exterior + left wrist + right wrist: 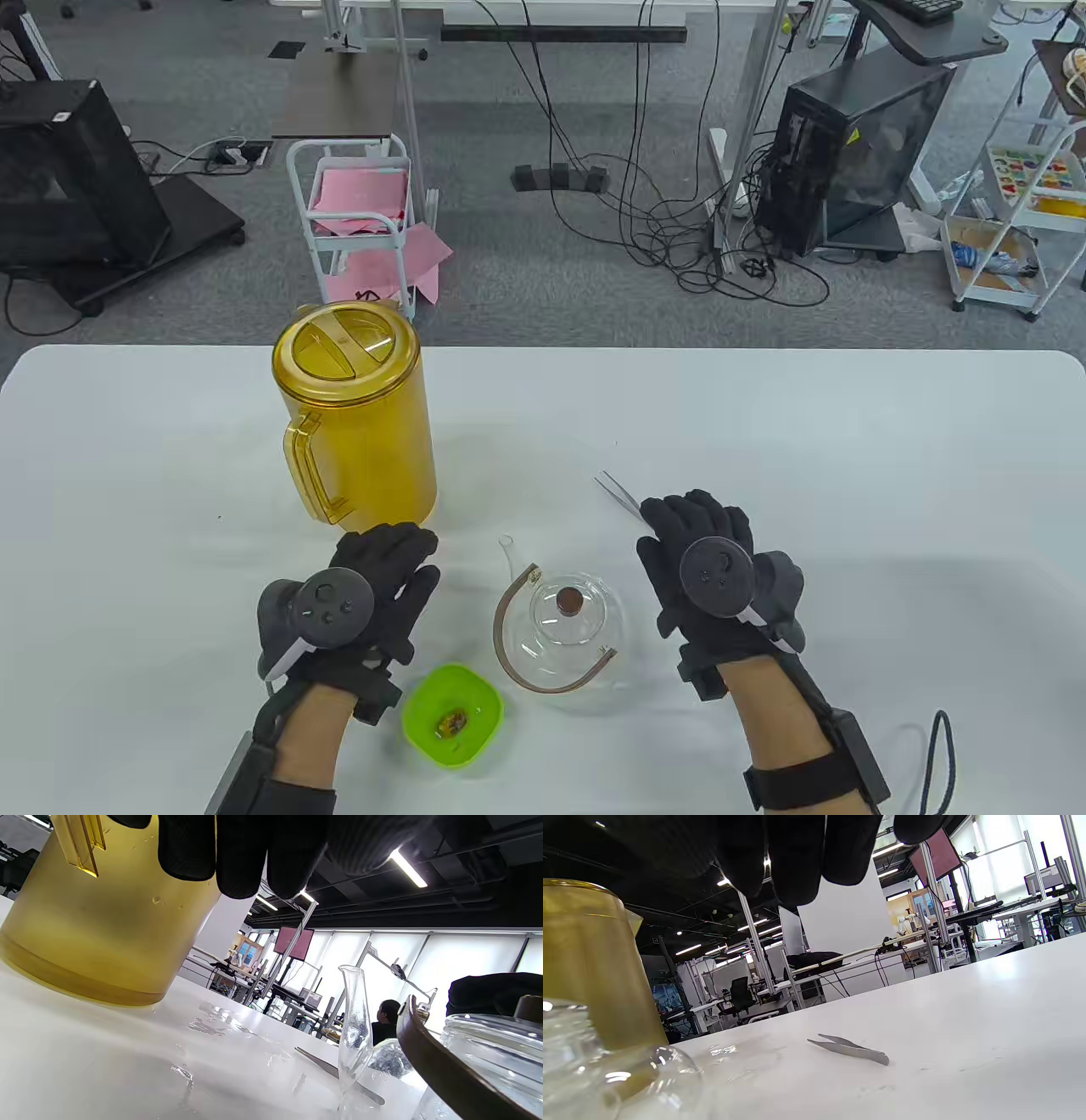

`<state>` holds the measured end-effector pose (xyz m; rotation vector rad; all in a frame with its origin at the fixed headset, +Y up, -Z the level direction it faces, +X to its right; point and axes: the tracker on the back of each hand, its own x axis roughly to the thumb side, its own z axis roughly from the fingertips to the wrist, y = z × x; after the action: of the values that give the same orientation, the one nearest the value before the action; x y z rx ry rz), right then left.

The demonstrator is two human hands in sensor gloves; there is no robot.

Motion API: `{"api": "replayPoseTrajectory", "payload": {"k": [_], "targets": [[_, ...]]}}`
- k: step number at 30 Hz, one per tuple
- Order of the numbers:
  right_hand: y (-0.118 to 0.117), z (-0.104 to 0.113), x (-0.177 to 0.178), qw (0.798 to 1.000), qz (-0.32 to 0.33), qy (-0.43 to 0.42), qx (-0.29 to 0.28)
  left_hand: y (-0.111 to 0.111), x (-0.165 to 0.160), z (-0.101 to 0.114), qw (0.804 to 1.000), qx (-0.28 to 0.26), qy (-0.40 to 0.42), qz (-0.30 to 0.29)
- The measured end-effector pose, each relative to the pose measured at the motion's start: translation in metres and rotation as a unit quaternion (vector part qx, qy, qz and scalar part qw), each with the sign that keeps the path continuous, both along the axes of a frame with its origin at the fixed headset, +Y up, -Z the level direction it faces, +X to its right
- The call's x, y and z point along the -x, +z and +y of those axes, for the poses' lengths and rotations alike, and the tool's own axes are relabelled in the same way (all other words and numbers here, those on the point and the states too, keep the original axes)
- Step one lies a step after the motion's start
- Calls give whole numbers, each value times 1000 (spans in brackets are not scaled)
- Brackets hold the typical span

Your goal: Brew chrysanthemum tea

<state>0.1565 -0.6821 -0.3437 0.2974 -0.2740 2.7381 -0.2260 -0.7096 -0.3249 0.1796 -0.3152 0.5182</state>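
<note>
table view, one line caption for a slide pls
Gloved left hand and right hand hover beside a glass teapot, yellow pitcher behind.

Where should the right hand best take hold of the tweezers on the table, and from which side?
Probably pinch the tweezers across both arms near the middle, from above: they lie flat, untouched, below the right hand, prongs pointing away.

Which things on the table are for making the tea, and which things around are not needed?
For the tea: pitcher, teapot, tweezers, green bowl with a dried flower.

Not needed: white cart, computer tower, floor cables.
</note>
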Motion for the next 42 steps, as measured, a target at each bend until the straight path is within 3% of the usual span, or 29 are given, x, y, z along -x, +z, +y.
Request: {"api": "replayPoseTrajectory", "payload": {"k": [16,29,32,38,42], "targets": [[6,7,10,999,18,-9,-27,-1,-1,0,1000,-2,5,-8],[52,33,60,982,132,-46,-128,0,0,0,1000,-1,0,-3],[59,31,75,980,148,-22,-134,0,0,0,1000,0,1,-1],[60,19,92,976,140,113,-119,1,1,0,1000,1,1,1],[60,19,93,975,137,141,-107,1,1,-1,1000,2,-2,-2]]}}
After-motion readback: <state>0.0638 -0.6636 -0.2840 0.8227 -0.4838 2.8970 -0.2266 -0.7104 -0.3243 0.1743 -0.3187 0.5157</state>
